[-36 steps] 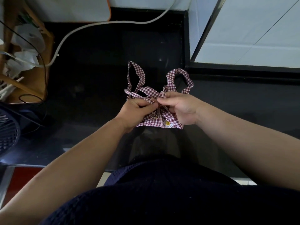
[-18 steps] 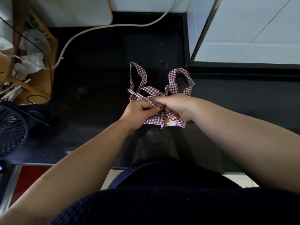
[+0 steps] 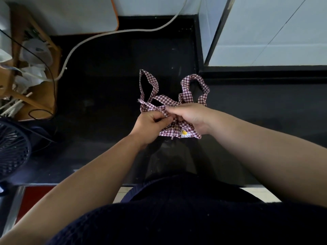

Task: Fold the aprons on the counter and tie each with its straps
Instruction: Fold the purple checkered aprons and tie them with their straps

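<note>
A small folded apron (image 3: pixel 178 132) in maroon-and-white check, with a daisy patch on it, lies on the black counter (image 3: pixel 109 89). Its straps (image 3: pixel 151 85) form two loops that stand up behind the bundle, one left and one right. My left hand (image 3: pixel 152 122) pinches a strap at the bundle's middle. My right hand (image 3: pixel 190 117) grips the strap right beside it, fingertips of both hands nearly touching. The knot itself is hidden under my fingers.
A white cable (image 3: pixel 99 37) curves across the back of the counter. A wooden rack (image 3: pixel 38 82) with white items stands at the left, a dark fan (image 3: pixel 12 149) below it. A tiled wall block (image 3: pixel 265 32) rises at the back right.
Both hands stay at the bundle's middle, working the straps. The bundle has shifted slightly and the daisy patch shows more clearly.
</note>
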Demonstrator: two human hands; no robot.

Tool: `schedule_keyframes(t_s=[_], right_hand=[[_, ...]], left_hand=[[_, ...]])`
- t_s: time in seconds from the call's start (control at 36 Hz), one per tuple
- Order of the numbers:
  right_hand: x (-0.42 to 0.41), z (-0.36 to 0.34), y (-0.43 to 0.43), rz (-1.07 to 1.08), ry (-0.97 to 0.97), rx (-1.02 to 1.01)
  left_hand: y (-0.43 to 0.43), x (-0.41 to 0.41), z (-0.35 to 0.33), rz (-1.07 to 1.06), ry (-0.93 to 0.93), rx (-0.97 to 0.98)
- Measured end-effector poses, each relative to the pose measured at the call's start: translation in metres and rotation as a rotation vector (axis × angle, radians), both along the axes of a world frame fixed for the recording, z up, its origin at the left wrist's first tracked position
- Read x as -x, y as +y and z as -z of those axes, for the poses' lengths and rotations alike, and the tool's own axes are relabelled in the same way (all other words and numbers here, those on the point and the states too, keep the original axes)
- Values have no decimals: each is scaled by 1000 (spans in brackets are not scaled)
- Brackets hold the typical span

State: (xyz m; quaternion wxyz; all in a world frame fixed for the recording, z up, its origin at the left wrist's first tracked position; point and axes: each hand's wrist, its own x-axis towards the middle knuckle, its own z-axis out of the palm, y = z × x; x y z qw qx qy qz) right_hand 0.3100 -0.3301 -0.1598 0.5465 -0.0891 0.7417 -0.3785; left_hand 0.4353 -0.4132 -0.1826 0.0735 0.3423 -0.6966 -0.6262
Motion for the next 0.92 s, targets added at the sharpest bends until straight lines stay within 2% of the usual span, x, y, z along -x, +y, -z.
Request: schedule_keyframes(t_s=[0.14, 0.28, 0.42, 0.56, 0.61, 0.72, 0.83, 0.92], right_hand=[[0, 4, 2, 34, 86, -5], [2, 4, -5, -39, 181, -132], [1, -5, -13, -358, 447, -233], [-6, -9, -16, -597, 548, -182], [-6, -8, -14, -632, 569, -180], [0, -6, -12, -561, 488, -217], [2, 4, -12, -328, 442, -196], [2, 6, -17, -150, 309, -231]], left_hand=[[-1, -2, -1, -19, 15, -44], [-1, -7, 1, 55, 7, 84], [4, -16, 10, 82, 22, 260], [3, -19, 16, 114, -2, 381], [3, -19, 18, 116, -18, 427], [4, -20, 18, 84, 13, 381], [12, -27, 30, 72, 20, 554], [20, -33, 36, 59, 25, 606]])
